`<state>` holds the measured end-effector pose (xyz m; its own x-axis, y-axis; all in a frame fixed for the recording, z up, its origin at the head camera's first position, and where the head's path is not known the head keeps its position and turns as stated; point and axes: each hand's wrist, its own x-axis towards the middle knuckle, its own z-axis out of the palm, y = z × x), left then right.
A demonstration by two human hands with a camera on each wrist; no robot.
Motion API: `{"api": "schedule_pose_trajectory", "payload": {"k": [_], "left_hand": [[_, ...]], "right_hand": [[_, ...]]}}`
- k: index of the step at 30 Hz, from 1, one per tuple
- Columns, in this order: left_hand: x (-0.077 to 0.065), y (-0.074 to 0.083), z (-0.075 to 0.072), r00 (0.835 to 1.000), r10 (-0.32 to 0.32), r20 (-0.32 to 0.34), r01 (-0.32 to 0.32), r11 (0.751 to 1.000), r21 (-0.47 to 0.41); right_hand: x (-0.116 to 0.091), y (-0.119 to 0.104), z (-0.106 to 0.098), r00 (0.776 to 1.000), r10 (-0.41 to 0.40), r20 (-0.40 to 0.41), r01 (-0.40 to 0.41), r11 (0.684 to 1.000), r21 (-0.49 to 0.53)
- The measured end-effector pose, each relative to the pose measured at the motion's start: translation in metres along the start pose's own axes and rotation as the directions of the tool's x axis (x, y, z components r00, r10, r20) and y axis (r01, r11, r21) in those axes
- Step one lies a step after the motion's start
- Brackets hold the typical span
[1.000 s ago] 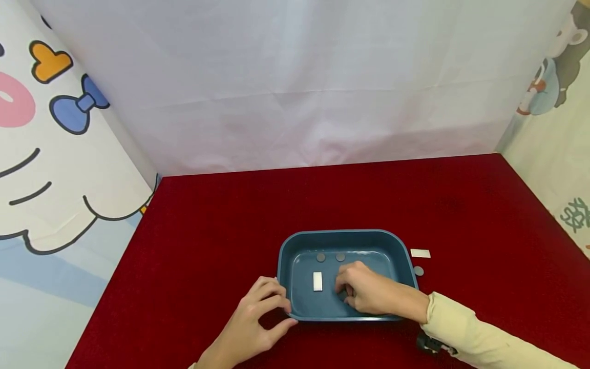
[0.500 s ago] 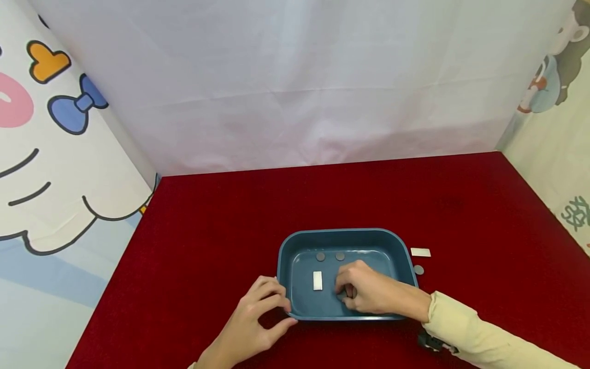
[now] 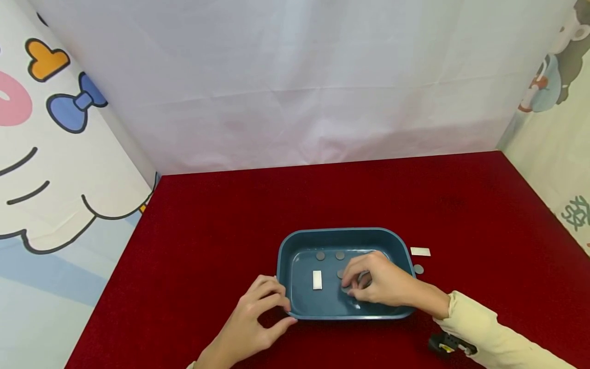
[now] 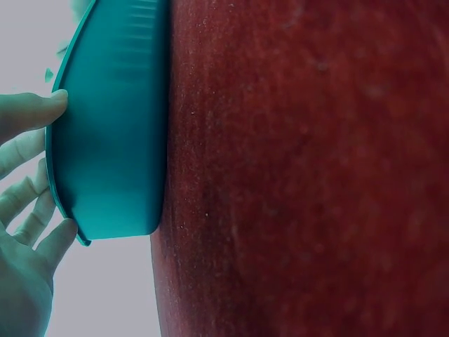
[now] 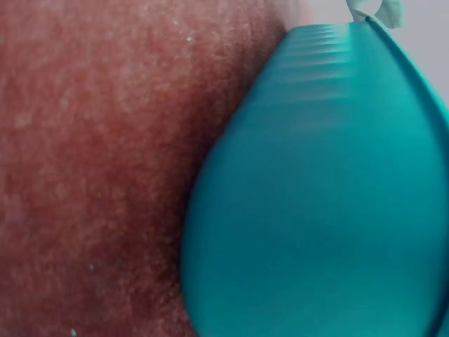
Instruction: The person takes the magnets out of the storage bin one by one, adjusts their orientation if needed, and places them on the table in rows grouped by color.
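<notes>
A blue plastic tray (image 3: pixel 318 307) stands on the red cloth. My left hand (image 3: pixel 251 320) holds its near left corner, with fingers and thumb at the rim; the left wrist view shows fingertips (image 4: pixel 59 98) along the tray's edge. Inside the tray my right hand (image 3: pixel 382 282) bends over the floor, thumb and forefinger pinching a grey coin (image 3: pixel 345 290) that is mostly hidden. Another coin (image 3: pixel 340 274) lies just beyond those fingertips. Two coins, one left (image 3: pixel 320 255) and one right (image 3: pixel 339 255), lie near the far wall. A white rectangular block (image 3: pixel 317 280) lies left of centre.
Outside the tray's right side, a white rectangular piece (image 3: pixel 420 251) and a grey coin (image 3: pixel 418 269) lie on the red cloth (image 3: pixel 221 220). A white curtain (image 3: pixel 299 102) hangs behind the table, and printed cloths stand at both sides.
My right hand has shifted a little right and away from me inside the tray, uncovering a coin beyond its fingertips. The left hand and tray have stayed put.
</notes>
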<state>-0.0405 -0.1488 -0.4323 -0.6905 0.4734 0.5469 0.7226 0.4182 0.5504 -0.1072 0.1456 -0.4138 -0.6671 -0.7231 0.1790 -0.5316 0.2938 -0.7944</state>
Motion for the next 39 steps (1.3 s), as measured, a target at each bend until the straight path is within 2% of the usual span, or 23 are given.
{"api": "schedule_pose_trajectory", "payload": {"k": [18,22,30,39], "left_hand": [[-0.001,-0.002,0.002,1.0,0.008,-0.011,-0.008,1.0,-0.003],[-0.001,-0.002,0.002,1.0,0.01,-0.014,-0.01,1.0,-0.002],[-0.002,-0.001,0.002,1.0,-0.02,-0.003,0.02,1.0,0.005],[-0.001,-0.001,0.002,1.0,-0.013,-0.008,0.013,1.0,0.004]], "right_hand": [[-0.019,-0.018,-0.028,0.997,0.066,-0.037,-0.064,0.996,0.054],[-0.025,-0.02,-0.034,0.997,0.059,-0.056,-0.056,0.997,0.061],[-0.036,-0.02,-0.047,0.996,-0.009,-0.085,0.015,0.998,0.067],[-0.05,-0.019,-0.06,0.991,-0.008,-0.132,0.015,0.998,0.057]]}}
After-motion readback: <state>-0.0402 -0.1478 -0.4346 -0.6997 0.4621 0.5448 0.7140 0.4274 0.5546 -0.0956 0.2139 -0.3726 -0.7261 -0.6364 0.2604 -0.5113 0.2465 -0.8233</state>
